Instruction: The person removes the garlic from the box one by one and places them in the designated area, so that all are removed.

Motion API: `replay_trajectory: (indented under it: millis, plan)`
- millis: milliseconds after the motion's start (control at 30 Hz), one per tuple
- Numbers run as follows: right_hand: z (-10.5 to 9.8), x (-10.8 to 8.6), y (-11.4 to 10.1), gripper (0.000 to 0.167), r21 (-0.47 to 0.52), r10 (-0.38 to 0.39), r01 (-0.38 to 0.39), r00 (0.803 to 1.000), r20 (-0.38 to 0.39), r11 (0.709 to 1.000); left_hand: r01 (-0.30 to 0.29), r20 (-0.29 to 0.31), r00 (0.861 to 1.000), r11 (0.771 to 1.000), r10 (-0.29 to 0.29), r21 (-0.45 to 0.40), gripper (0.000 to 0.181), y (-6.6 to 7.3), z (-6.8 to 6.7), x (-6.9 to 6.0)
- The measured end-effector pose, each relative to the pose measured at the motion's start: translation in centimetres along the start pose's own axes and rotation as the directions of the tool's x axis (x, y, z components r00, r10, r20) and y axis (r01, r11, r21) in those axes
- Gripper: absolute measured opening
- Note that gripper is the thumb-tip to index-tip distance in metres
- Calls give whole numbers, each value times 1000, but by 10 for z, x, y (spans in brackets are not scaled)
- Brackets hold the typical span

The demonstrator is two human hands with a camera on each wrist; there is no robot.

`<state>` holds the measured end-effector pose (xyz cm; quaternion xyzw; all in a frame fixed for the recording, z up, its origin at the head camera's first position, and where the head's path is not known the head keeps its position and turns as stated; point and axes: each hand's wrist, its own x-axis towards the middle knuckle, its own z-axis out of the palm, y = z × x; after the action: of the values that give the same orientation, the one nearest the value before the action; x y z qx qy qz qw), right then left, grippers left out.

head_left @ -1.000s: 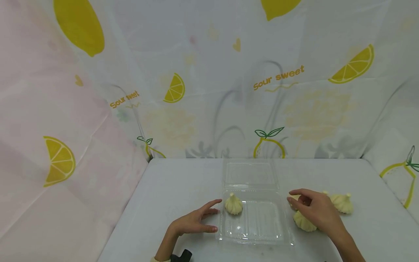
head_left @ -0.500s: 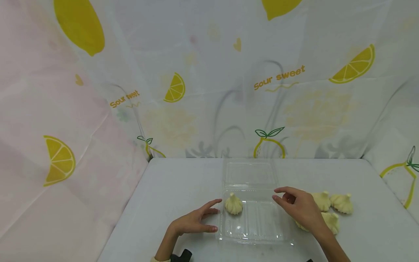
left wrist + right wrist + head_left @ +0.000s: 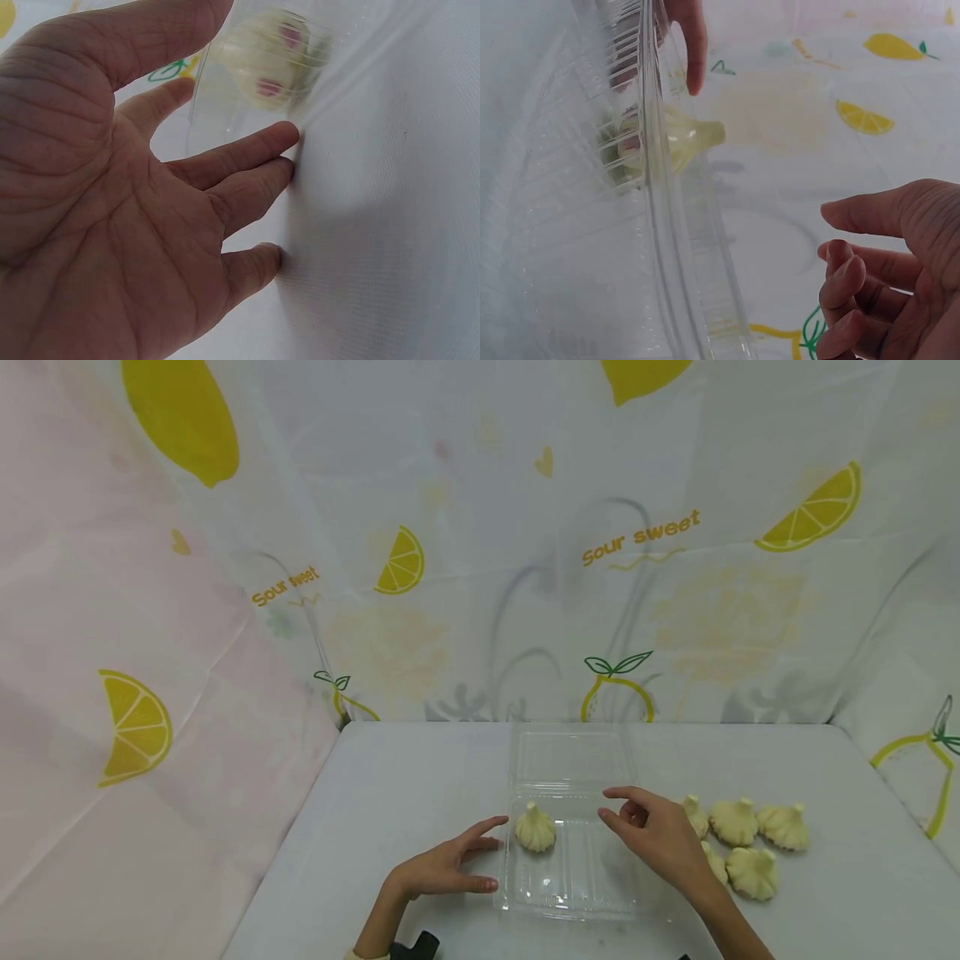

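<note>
A clear plastic clamshell box [image 3: 577, 912] lies unfolded on the white table, its lid [image 3: 573, 760] laid back behind the base. One pale garlic bulb [image 3: 535, 829] sits upright in the base's left back corner, stem up. At the box's left edge is my left hand [image 3: 444, 868], thumb and fingers spread; in the left wrist view its fingertips [image 3: 285, 135] reach down beside the clear wall. My right hand [image 3: 660, 837] hovers over the right part of the base. The right wrist view shows its thumb and loosely bent fingers [image 3: 844, 277] with nothing between them.
Several garlic bulbs [image 3: 752, 872] lie grouped on the table right of the box, partly behind my right hand and wrist. A lemon-print cloth [image 3: 480, 568] hangs behind the table and along its sides. A black object [image 3: 416, 946] shows near my left wrist.
My right hand has moved left, from above the loose garlic bulbs to over the box, uncovering more of them. The left hand, the box and the bulb in it have stayed put.
</note>
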<state>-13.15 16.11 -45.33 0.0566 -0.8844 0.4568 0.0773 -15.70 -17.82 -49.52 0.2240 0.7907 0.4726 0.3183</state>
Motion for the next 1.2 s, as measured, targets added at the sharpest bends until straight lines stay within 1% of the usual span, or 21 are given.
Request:
replay_trajectory:
  millis: [300, 633, 867, 1033, 1200]
  plan:
    - [9, 6, -5, 27, 16, -14, 14, 1000, 20, 1000, 3, 1, 1000, 1000, -3, 0, 84, 0, 0, 0]
    - [25, 8, -12, 25, 75, 6, -5, 1000, -10, 997, -2, 6, 1000, 1000, 2, 0, 84, 1, 0, -1]
    - [37, 10, -16, 22, 117, 6, -2, 1000, -28, 993, 1, 4, 1000, 1000, -1, 10, 84, 1, 0, 0]
    - [44, 10, -17, 23, 91, 20, -17, 999, -33, 996, 2, -1, 1000, 1000, -2, 15, 83, -1, 0, 1]
    - [53, 12, -19, 25, 69, 33, -32, 999, -12, 997, 1, -2, 1000, 1000, -1, 21, 82, 0, 0, 1]
